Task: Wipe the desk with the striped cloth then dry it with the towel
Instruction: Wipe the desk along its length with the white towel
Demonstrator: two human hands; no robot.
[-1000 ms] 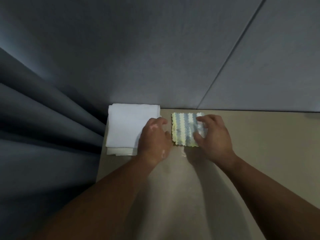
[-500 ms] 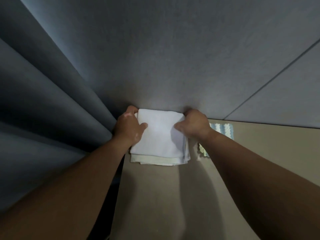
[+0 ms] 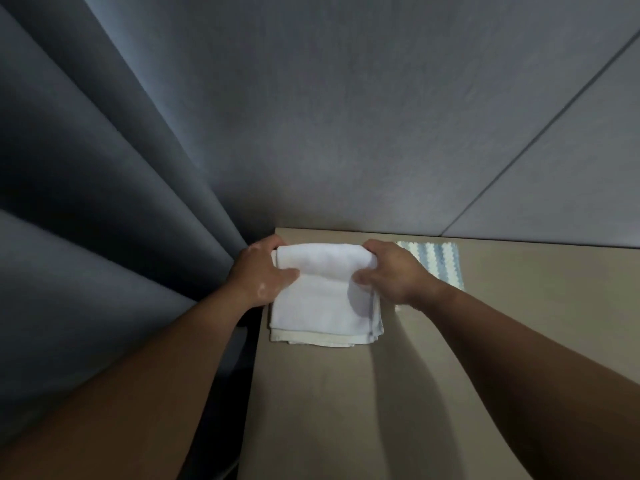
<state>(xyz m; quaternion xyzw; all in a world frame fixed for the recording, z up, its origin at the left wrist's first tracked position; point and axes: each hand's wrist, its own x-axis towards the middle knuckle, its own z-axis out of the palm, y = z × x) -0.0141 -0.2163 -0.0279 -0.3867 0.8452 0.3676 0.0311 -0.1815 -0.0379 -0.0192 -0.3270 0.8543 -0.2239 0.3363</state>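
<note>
A folded white towel (image 3: 323,303) lies at the far left corner of the beige desk (image 3: 398,403). My left hand (image 3: 261,275) grips the towel's far left corner, thumb on top. At the far right corner my right hand (image 3: 391,275) pinches the towel, and its far edge is lifted and curled toward me. The striped blue and white cloth (image 3: 438,259) lies flat on the desk just right of the towel, against the wall, partly hidden by my right hand and wrist.
A grey wall panel (image 3: 346,116) rises directly behind the desk. A dark grey curtain (image 3: 104,202) hangs in folds along the desk's left edge. The desk surface stretches toward me and to the right.
Both hands left the striped cloth and moved left onto the white towel. They now grip its far corners, and the far edge has risen off the desk.
</note>
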